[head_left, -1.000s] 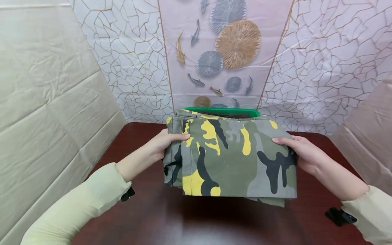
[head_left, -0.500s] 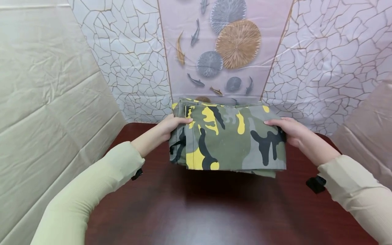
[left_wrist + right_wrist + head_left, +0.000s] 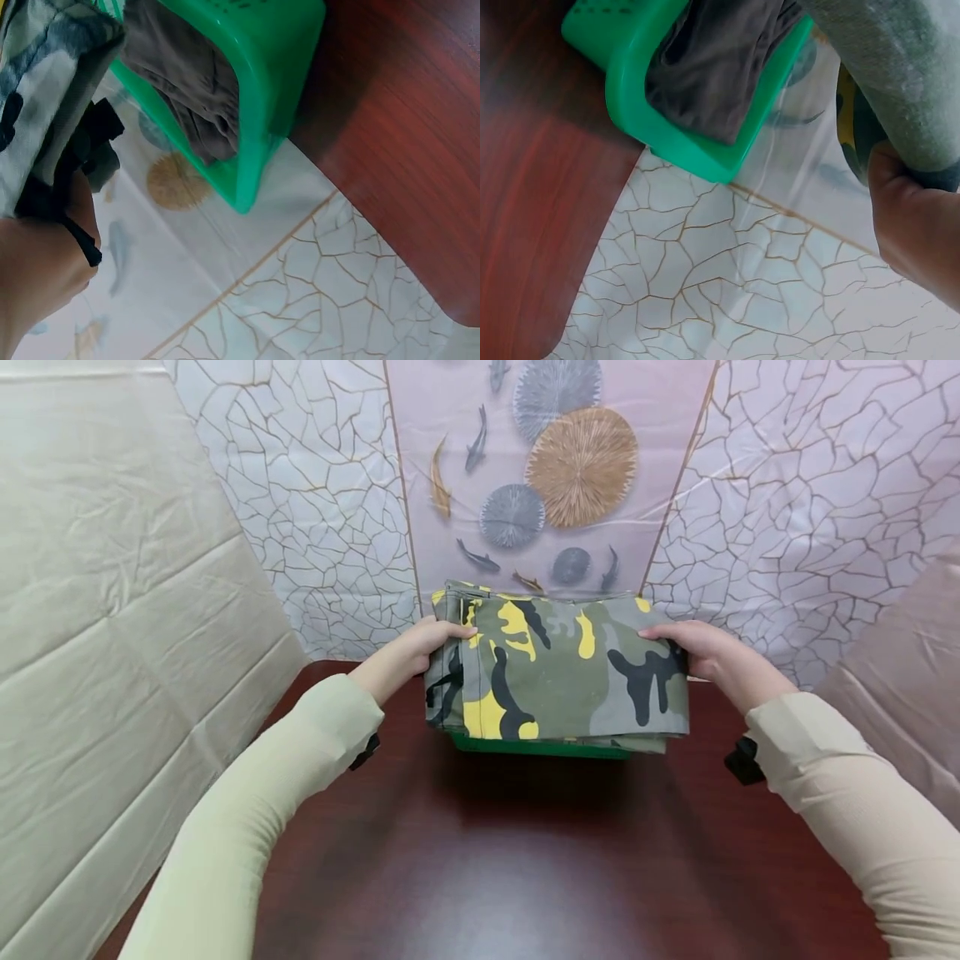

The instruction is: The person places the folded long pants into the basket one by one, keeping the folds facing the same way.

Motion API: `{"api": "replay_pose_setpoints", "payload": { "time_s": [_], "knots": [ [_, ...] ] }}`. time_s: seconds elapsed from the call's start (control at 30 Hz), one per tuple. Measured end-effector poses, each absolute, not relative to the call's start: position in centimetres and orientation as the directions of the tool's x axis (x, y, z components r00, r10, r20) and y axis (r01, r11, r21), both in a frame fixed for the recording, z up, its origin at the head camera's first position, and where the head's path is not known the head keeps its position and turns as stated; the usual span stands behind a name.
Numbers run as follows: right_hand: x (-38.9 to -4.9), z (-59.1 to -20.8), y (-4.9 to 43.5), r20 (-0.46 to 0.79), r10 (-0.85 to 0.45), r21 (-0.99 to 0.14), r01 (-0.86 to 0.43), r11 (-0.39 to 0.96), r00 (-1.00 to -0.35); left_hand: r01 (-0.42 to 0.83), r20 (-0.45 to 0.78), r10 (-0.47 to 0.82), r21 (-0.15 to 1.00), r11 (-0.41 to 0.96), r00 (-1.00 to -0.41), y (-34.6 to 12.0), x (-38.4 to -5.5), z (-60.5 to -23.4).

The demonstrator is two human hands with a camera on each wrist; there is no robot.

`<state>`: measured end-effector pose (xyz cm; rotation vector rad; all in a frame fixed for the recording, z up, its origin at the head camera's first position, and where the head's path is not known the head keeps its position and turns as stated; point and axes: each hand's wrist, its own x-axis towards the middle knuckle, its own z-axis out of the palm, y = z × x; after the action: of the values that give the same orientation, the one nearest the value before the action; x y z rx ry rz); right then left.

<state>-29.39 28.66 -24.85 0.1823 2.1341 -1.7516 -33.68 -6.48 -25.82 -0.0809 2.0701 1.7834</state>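
Between both hands hangs a folded camouflage garment [image 3: 555,668] in grey, green, black and yellow. My left hand [image 3: 420,647] grips its left side, thumb lying across the front. On the opposite side my right hand [image 3: 697,647] pinches it the same way; the fingers behind the cloth are hidden. Below and behind the garment, only the front edge of a green plastic basket [image 3: 536,747] shows in the head view. The left wrist view shows a dark brown folded cloth [image 3: 184,75] inside this basket. In the right wrist view the garment [image 3: 892,75] is held above the basket's level.
The dark red wooden table [image 3: 480,877] extends in front of the basket, which stands near the table's far edge. A patterned cloth backdrop [image 3: 330,510] hangs behind, and beige fabric panels [image 3: 127,652] flank the left and right sides.
Both hands have carried the garment forward, away from the body and toward the backdrop. It hid the basket half a second ago; now the basket's front edge shows beneath it.
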Motion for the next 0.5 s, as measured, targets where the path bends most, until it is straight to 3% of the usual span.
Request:
{"api": "replay_pose_setpoints", "payload": {
  "time_s": [0.2,0.5],
  "knots": [
    [-31.0,-25.8,28.7,-0.373,-0.157,-0.910,0.327,0.253,-0.915,-0.318,-0.358,0.123,0.912,0.261,-0.926,-5.9,-34.9,-26.7],
    [-32.1,-28.3,28.6,-0.218,0.006,-0.935,0.211,0.287,-0.976,-0.259,-0.302,0.054,0.886,0.385,-0.952,-3.8,-36.7,-28.3]
  ]
}}
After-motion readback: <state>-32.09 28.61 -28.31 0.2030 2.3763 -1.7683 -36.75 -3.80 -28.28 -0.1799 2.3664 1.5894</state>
